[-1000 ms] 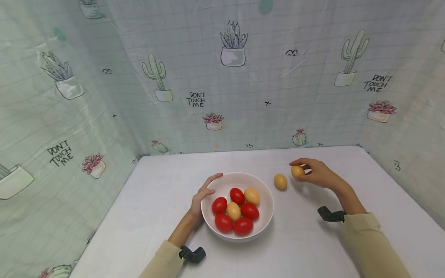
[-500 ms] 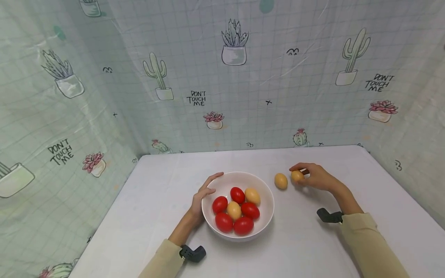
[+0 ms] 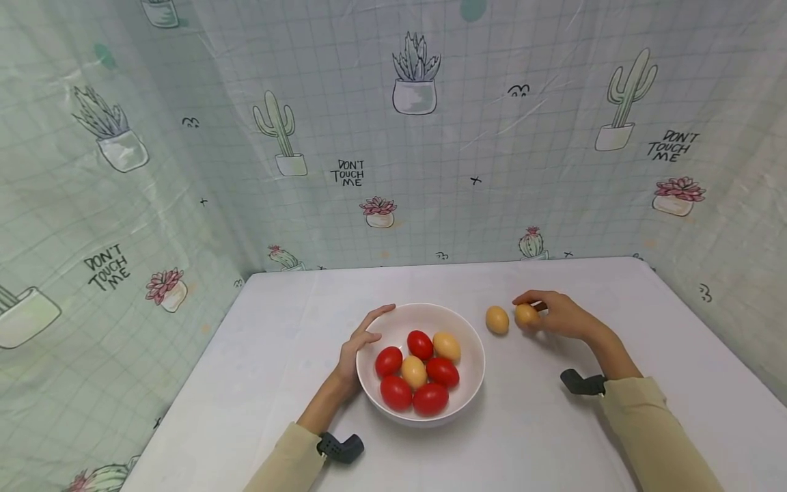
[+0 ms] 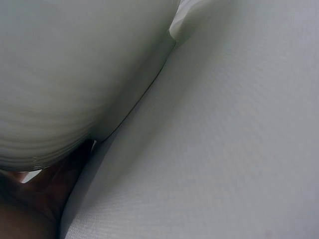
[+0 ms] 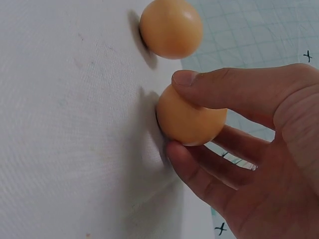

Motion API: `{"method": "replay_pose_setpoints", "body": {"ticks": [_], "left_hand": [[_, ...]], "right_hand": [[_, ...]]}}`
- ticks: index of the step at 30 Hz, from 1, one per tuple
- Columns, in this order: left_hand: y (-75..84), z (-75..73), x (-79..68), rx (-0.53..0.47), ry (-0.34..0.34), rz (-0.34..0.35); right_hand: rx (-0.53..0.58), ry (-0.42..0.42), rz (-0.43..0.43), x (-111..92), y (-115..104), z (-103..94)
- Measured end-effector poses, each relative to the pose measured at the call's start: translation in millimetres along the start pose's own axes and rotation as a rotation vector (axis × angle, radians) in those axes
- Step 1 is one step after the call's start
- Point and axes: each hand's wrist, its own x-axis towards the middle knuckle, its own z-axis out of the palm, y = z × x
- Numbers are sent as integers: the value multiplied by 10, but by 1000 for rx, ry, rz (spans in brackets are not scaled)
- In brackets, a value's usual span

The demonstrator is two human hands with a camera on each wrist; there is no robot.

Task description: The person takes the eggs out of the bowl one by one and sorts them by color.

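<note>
In the head view a white bowl [image 3: 468, 342] holds several red eggs [image 3: 430, 399] and two yellow eggs [image 3: 414, 372]. My left hand [image 3: 350, 359] grips the bowl's left side, its thumb over the rim. The left wrist view shows the bowl's outer wall [image 4: 65, 74] close up, with part of the hand beneath it. To the right of the bowl, my right hand [image 3: 562, 316] pinches a yellow egg [image 5: 187, 117] between thumb and fingertips, low at the tabletop. Another yellow egg [image 3: 496, 320] lies on the table just left of the held one.
Everything stands on a white table [image 3: 295, 328]. A pale green curtain [image 3: 467, 137] printed with cacti and succulents hangs behind it and along both sides. Dark wrist cameras [image 3: 584, 383] are strapped on both forearms, over beige sleeves [image 3: 652, 424].
My right hand has lowered the pinched yellow egg to the tabletop, beside the other yellow egg. The left hand and the bowl have stayed in place.
</note>
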Motion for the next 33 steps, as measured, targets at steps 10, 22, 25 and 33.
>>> {"method": "replay_pose_setpoints", "body": {"ticks": [10,22,25,33], "left_hand": [[8,-3,8,8,-4,0],[-11,-13,0,2,-23,2],[-4,-8,-4,2,-16,-4],[-10,-7,-5,6,-15,-2]], "right_hand": [[7,-23,-11,-12,8,-26],[20,-38,-22,-36,2,-27],[28,-46,-15,-37,-6,-30],[45,-57,-22,-47,4,-41]]}}
